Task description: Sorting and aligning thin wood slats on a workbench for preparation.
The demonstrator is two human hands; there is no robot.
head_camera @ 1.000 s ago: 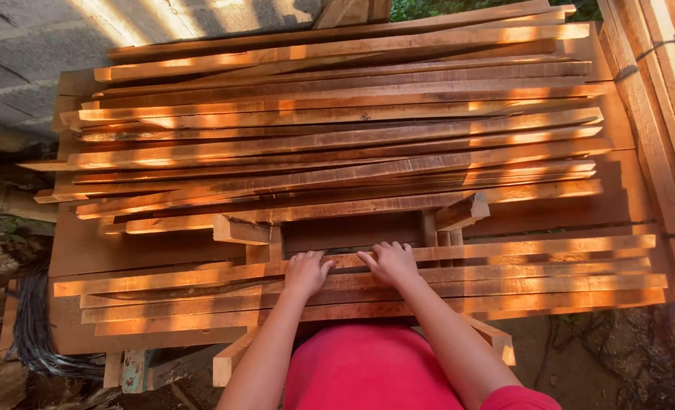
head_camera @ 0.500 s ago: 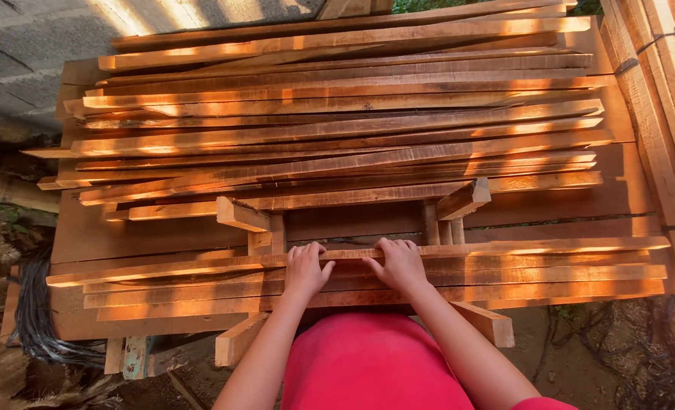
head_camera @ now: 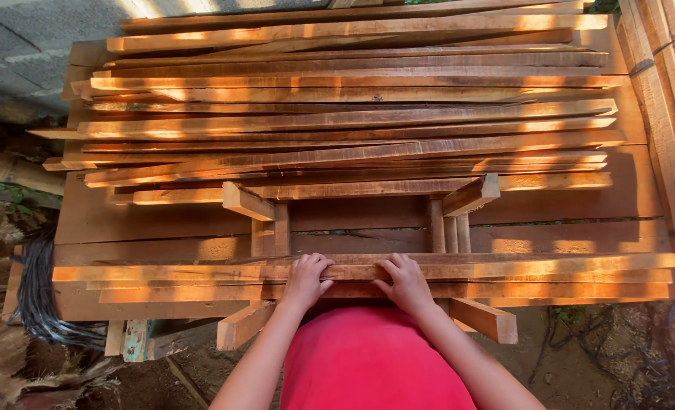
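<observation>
Both hands grip the near slat bundle [head_camera: 504, 275] at mid-length: left hand [head_camera: 307, 279] and right hand [head_camera: 406, 281] curled over its top slats, fingers closed on the wood. Bundle lies across the near edge of the bench [head_camera: 565, 201], close to the red shirt [head_camera: 375, 361]. Big slat pile [head_camera: 352, 114] sits stacked further back, apart. Looks like the near few are sorted out, most of the pile untouched.

Sunlit grey block wall [head_camera: 26, 45], dirt ground [head_camera: 595, 372], black cables [head_camera: 37, 304].
</observation>
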